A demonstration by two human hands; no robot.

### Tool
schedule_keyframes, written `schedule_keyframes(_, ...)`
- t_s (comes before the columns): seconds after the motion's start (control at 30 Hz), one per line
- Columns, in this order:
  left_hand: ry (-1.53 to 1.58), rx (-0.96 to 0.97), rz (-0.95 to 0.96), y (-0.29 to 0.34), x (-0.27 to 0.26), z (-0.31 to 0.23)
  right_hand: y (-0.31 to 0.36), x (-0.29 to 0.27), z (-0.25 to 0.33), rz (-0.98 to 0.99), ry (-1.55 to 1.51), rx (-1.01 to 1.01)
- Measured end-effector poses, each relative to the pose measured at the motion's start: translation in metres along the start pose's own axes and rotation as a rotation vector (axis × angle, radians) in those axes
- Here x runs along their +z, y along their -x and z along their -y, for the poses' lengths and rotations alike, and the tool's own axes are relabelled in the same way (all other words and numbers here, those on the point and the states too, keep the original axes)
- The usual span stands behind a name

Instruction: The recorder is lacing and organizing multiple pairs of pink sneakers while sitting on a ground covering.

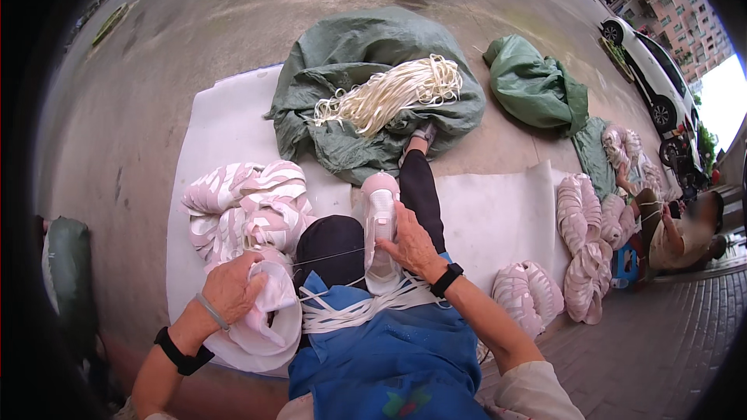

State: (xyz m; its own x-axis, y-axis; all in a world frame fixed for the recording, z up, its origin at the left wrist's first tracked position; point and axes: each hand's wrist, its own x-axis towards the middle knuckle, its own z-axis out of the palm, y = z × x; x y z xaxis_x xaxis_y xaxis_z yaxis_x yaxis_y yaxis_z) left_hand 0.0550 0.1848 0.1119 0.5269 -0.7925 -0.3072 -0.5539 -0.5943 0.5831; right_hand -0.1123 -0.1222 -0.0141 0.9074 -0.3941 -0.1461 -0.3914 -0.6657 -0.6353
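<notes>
Curling the left hand (232,294) nearly closed against a white-and-pink shoe piece (278,286), just below a pile (247,201) of similar shoe pieces on the white sheet (194,117); cannot tell what, if anything, is pinched between the fingertips. Stretching from near that hand, across the dark-covered knee (329,243), by way of a thin thread (327,257), to a pink-and-white shoe (380,216). Lying over the lap just right of that knee, rounded pink end away from the body, near white laces (366,313). Gripping the shoe's right side with the right hand (415,244), partly closed around the edge, thumb pressed on its white face. Resting well apart farther right, more bundled shoe pieces (527,295).
</notes>
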Motion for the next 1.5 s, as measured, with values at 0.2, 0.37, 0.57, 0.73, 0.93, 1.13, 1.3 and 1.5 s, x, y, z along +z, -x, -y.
schedule_keyframes(0.2,-0.237,0.362,-0.033,-0.011,0.008,-0.055,0.000,0.001,-0.017,-0.099,-0.067,-0.012)
schedule_keyframes(0.37,-0.142,0.464,0.008,-0.024,0.036,-0.094,-0.007,0.002,-0.031,-0.052,-0.178,-0.043)
schedule_keyframes(0.57,0.332,-0.032,0.240,-0.013,0.076,-0.165,-0.008,-0.005,-0.045,-0.067,-0.245,-0.070)
schedule_keyframes(0.73,-0.017,-0.004,0.119,-0.026,0.176,-0.099,-0.009,-0.006,-0.046,-0.062,-0.291,-0.066)
schedule_keyframes(0.93,0.384,-0.510,0.053,-0.076,0.228,-0.085,0.007,-0.021,-0.020,-0.061,0.075,-0.090)
schedule_keyframes(1.13,0.798,-0.767,0.216,-0.093,0.213,-0.104,0.017,-0.022,-0.028,-0.103,0.250,-0.140)
schedule_keyframes(1.3,1.376,-0.868,0.140,-0.103,0.257,-0.061,0.012,0.000,-0.043,-0.103,0.195,-0.205)
schedule_keyframes(1.5,1.779,-0.928,-0.221,-0.134,0.276,-0.070,-0.006,0.025,-0.062,-0.065,0.015,-0.181)
